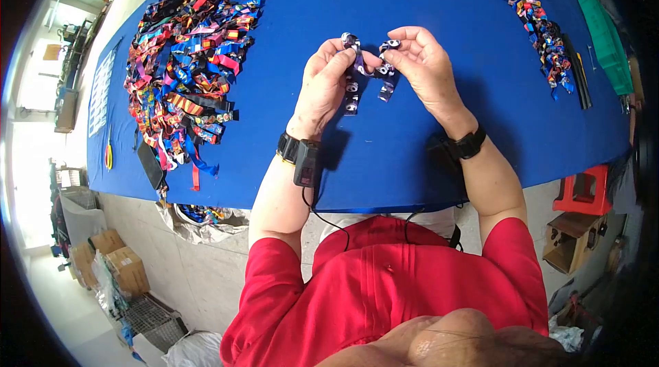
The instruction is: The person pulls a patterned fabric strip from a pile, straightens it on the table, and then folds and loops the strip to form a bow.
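Note:
Both hands are raised over the blue table, holding a dark ribbon (352,85) with a white and purple pattern. My left hand (328,82) pinches one part between thumb and fingers, with a loop above the grip and an end hanging below. My right hand (423,70) pinches another part, its outer fingers spread, and a second end dangles beneath it. The ribbon runs between the two hands near the fingertips. Whether it is knotted there is too small to tell.
A large pile of colourful ribbons (185,72) covers the left of the blue table (384,161). A long row of bundled ribbons (525,13) lies at the right, beside black rods (581,72) and a green tray (604,41). Yellow-handled scissors (108,155) lie near the left edge.

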Available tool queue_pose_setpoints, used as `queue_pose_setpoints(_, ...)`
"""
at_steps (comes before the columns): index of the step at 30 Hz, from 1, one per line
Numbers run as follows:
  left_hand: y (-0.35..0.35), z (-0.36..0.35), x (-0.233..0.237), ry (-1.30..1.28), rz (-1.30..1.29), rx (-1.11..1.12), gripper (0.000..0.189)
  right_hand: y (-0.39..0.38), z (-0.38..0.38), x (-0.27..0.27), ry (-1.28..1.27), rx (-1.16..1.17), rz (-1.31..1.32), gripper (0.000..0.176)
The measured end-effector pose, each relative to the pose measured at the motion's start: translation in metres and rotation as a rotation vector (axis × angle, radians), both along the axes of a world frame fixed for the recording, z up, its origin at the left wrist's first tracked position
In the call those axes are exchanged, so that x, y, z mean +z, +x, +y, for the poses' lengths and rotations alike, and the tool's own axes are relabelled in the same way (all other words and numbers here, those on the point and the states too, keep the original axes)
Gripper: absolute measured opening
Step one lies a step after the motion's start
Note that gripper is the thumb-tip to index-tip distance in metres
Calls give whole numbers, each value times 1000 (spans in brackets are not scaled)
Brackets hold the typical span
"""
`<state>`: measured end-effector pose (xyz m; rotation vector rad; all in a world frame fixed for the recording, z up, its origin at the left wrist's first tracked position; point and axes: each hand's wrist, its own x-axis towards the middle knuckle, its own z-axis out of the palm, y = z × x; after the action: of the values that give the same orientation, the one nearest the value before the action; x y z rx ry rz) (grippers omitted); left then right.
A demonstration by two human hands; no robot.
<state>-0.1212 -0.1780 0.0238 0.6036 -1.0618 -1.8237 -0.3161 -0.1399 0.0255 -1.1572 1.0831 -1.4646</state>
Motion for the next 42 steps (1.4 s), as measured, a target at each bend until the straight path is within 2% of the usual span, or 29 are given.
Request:
queue_pose_setpoints(3,-1,-1,-4,-10,158,-21,13,-1,-2,-3,1,-6,23,27)
queue_pose_setpoints(9,0,2,4,90,177,-55,9,0,0,0,7,-27,-10,27)
queue_pose_setpoints(16,0,0,-1,60,70,-24,14,-1,3,1,10,78,-76,31)
queue_pose_setpoints(19,1,-3,-2,33,33,-7,21,-2,3,2,22,85,-50,32)
queue_pose_setpoints(25,0,2,5,45,-25,24,22,-4,0,-5,13,59,10,32)
queue_pose_setpoints(31,-1,-1,8,22,-15,-20,22,-5,-3,-10,25,61,-39,31)
queue_pose_setpoints(42,-1,3,4,-84,-148,38,19,-4,3,1,-10,101,-17,15)
